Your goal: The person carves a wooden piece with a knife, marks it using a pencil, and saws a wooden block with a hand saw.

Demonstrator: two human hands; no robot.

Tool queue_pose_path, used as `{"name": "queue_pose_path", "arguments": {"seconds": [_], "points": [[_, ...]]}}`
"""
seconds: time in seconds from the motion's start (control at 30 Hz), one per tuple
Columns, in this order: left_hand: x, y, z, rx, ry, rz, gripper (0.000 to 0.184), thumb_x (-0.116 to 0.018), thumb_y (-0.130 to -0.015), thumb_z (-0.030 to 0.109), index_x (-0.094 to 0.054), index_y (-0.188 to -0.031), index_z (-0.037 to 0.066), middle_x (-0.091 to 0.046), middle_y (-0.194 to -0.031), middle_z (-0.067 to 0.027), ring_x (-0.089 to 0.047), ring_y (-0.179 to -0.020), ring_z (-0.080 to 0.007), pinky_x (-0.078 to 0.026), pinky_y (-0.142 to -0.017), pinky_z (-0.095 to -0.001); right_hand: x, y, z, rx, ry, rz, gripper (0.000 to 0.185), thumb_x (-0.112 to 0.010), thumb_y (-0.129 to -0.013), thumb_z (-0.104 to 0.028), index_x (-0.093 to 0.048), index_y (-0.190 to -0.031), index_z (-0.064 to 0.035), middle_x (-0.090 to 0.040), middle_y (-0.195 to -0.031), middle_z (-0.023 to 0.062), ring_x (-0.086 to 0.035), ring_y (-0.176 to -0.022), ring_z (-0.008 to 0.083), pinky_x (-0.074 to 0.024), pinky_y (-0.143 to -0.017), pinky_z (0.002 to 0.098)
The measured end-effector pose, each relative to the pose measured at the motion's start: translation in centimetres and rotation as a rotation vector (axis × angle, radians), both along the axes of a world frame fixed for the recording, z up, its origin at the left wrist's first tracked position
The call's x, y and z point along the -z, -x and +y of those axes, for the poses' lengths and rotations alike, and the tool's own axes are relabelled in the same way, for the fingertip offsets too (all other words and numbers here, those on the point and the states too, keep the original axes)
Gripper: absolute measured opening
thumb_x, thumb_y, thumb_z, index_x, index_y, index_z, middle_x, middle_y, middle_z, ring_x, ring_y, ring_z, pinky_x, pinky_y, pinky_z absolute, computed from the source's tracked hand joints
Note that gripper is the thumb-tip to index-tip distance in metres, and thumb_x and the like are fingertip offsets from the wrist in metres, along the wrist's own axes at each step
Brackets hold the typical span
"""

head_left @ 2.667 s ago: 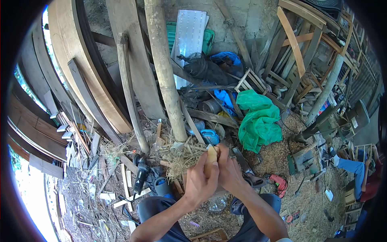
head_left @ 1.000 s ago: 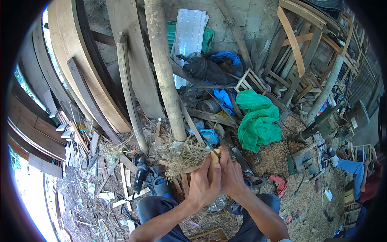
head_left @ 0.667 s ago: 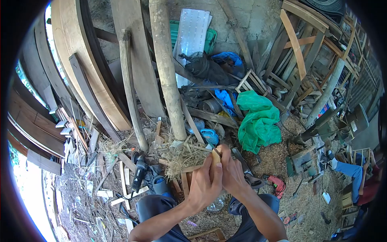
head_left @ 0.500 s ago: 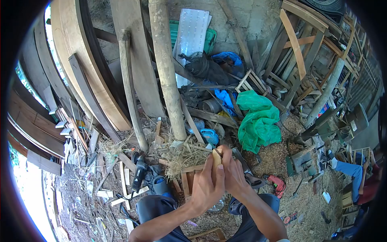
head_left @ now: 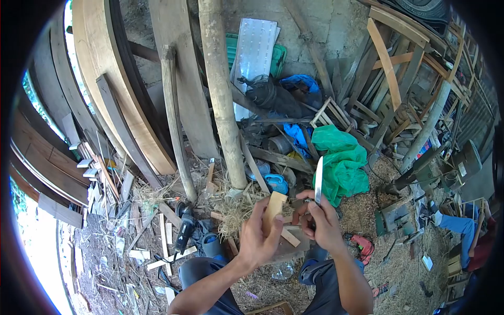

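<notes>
Straw-strewn ground [head_left: 210,283] surrounds both hands' closed grips: left hand [head_left: 258,237] on wood block [head_left: 273,208], right hand [head_left: 324,224] on knife [head_left: 318,181].

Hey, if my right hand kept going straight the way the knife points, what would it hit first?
Following the knife, your right hand would probably meet the green plastic sheet first. It shows just past the tip, though this one view leaves the depth between them unclear.

Knife handle, covered by the right hand [head_left: 324,227]; lower part of the wooden block [head_left: 273,212], behind left-hand fingers [head_left: 257,223]; tyre [head_left: 422,9], cut by the top edge; co-worker [head_left: 480,239], partly lost in dark border; grinder lettering, too small.
</notes>
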State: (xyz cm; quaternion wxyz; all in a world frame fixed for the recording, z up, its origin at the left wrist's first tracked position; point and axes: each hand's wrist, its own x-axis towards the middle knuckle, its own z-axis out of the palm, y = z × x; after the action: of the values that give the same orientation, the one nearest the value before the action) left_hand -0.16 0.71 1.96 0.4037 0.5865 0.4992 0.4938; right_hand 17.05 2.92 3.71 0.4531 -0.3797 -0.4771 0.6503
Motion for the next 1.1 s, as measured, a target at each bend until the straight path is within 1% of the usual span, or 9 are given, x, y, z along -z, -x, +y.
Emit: {"name": "queue_pose_path", "arguments": {"seconds": [0.13, 0.2, 0.33, 0.43, 0.53, 0.6, 0.73, 0.8, 1.1], "points": [[-0.5, -0.8, -0.1, -0.038, -0.098, 0.078, 0.036, -0.053, -0.09, 0.009, -0.045, -0.123, -0.003, -0.062, -0.083, -0.0102, -0.059, -0.072, -0.015, -0.046, -0.067, -0.0268, 2.0, 1.2, 0.0, 0.269, -0.304, -0.405, 0.022, -0.058, -0.095, -0.021, -0.06, -0.103, -0.0013, -0.057, -0.076, -0.0012, -0.041, -0.061, 0.0005, -0.0353, -0.054, 0.0208], [0.1, -1.0, 0.0, -0.05, -0.291, 0.135, 0.042, -0.058, -0.087, 0.012, -0.044, -0.124, -0.002, -0.066, -0.082, -0.021, -0.068, -0.067, -0.0335, -0.053, -0.059, -0.0377, 1.7, 1.5, -0.4, 0.137, -0.124, -0.28, 0.02, -0.064, -0.091, -0.02, -0.062, -0.096, -0.0009, -0.056, -0.073, -0.0045, -0.041, -0.062, 0.0, -0.035, -0.054, 0.021], [0.7, -1.2, -0.2, -0.047, -0.277, 0.203, 0.044, -0.058, -0.086, 0.014, -0.043, -0.125, -0.002, -0.066, -0.082, -0.0227, -0.069, -0.068, -0.0348, -0.054, -0.06, -0.0384, 2.0, 1.0, -0.4, 0.086, 0.053, 0.024, 0.018, -0.066, -0.09, -0.019, -0.062, -0.092, -0.0019, -0.054, -0.065, -0.0043, -0.042, -0.051, 0.0009, -0.0309, -0.044, 0.0203], [0.9, -1.1, -0.2, 0.046, -0.159, 0.17, 0.048, -0.058, -0.087, 0.018, -0.043, -0.127, -0.002, -0.065, -0.08, -0.022, -0.067, -0.061, -0.0328, -0.054, -0.056, -0.0364, 2.1, 0.9, -0.1, 0.115, -0.006, 0.049, 0.017, -0.062, -0.093, -0.018, -0.061, -0.088, -0.0018, -0.05, -0.061, -0.0044, -0.041, -0.045, 0.002, -0.0277, -0.039, 0.02], [1.4, -1.6, -0.7, 0.062, -0.196, 0.123, 0.044, -0.051, -0.09, 0.018, -0.044, -0.129, -0.001, -0.058, -0.077, -0.0089, -0.054, -0.053, -0.0145, -0.045, -0.049, -0.028, 2.1, 1.4, 0.2, 0.193, -0.002, 0.077, 0.02, -0.058, -0.095, -0.02, -0.06, -0.086, -0.0019, -0.048, -0.059, -0.0042, -0.04, -0.045, 0.0022, -0.0276, -0.04, 0.0201], [0.7, -1.4, -0.7, 0.21, 0.351, -0.571, 0.046, -0.048, -0.092, 0.025, -0.043, -0.131, 0.0, -0.047, -0.069, -0.0012, -0.042, -0.046, -0.0086, -0.039, -0.043, -0.0259, 2.5, 1.5, 0.4, 0.234, 0.027, 0.124, 0.024, -0.056, -0.097, -0.023, -0.06, -0.086, -0.0021, -0.048, -0.059, -0.0039, -0.039, -0.045, 0.0023, -0.0275, -0.04, 0.0201], [1.2, 0.1, -0.1, 0.455, 0.447, -0.93, 0.048, -0.036, -0.096, 0.031, -0.04, -0.133, 0.002, -0.043, -0.076, 0.0009, -0.036, -0.045, -0.0071, -0.035, -0.043, -0.0221, 4.0, 0.5, 0.8, 0.208, 0.056, -0.201, 0.03, -0.046, -0.1, -0.03, -0.059, -0.102, -0.0021, -0.049, -0.062, -0.0011, -0.042, -0.048, 0.0057, -0.0334, -0.044, 0.0222], [1.8, 0.2, 0.0, 0.47, 0.436, -0.939, 0.05, -0.031, -0.096, 0.034, -0.041, -0.133, 0.002, -0.045, -0.081, -0.0001, -0.039, -0.049, -0.0075, -0.037, -0.045, -0.0234, 4.0, 0.8, 0.5, 0.3, -0.323, -0.408, 0.037, -0.042, -0.101, -0.035, -0.055, -0.117, -0.0037, -0.041, -0.058, -0.0024, -0.036, -0.047, 0.0045, -0.0311, -0.042, 0.0232], [1.3, 0.9, 0.6, 0.37, 0.489, -0.844, 0.046, -0.028, -0.098, 0.037, -0.047, -0.125, 0.004, -0.05, -0.083, -0.0026, -0.039, -0.056, -0.0081, -0.034, -0.049, -0.0217, 1.3, -0.1, -1.5, 0.138, -0.535, -0.624, 0.046, -0.053, -0.095, -0.017, -0.044, -0.14, -0.0087, -0.055, -0.062, 0.0119, -0.051, -0.05, 0.0212, -0.0434, -0.053, 0.0323]]}}
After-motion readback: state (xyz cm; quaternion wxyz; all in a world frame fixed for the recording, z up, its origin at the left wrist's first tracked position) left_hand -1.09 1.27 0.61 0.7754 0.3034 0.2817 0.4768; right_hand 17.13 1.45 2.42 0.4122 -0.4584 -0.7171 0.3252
